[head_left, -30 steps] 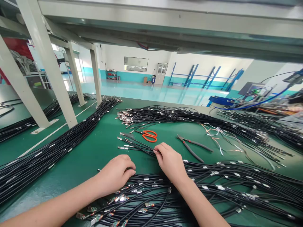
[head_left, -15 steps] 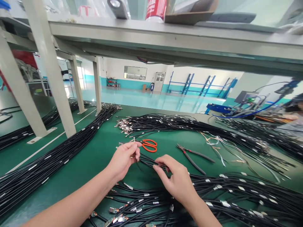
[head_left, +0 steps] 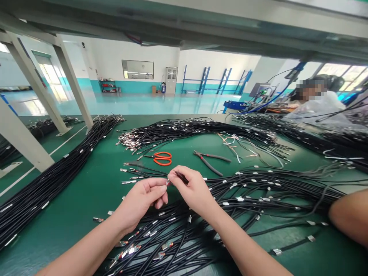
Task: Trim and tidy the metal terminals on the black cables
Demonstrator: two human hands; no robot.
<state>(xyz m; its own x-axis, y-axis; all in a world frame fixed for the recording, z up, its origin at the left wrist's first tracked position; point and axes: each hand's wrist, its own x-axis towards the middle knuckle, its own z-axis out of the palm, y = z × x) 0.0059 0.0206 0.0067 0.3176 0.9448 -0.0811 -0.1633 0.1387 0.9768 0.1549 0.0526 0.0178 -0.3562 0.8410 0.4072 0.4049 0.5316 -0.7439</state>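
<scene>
Both my hands meet in the middle over a loose spread of black cables [head_left: 244, 191] with white labels. My left hand [head_left: 142, 197] pinches the tip of a cable, where a small silvery end shows between the fingertips. My right hand [head_left: 192, 188] has its thumb and fingers closed round a black cable [head_left: 181, 177], right against the left fingertips. Behind the hands lie orange-handled scissors [head_left: 163, 153] and dark-handled cutting pliers [head_left: 212, 168]. Several cable ends with silvery tips [head_left: 128, 182] lie left of the hands.
A thick cable bundle [head_left: 71, 165] runs along the left beside the shelf legs [head_left: 76, 80]. Another bundle [head_left: 172, 130] lies at the back, with stripped wire scraps [head_left: 237, 147] near it. A shelf beam [head_left: 218, 23] crosses overhead. Someone's arm [head_left: 352, 214] rests at right; another person sits beyond.
My right hand has moved in to meet the left hand's fingertips. The camera view has shifted, with more of the right side and less of the shelf showing.
</scene>
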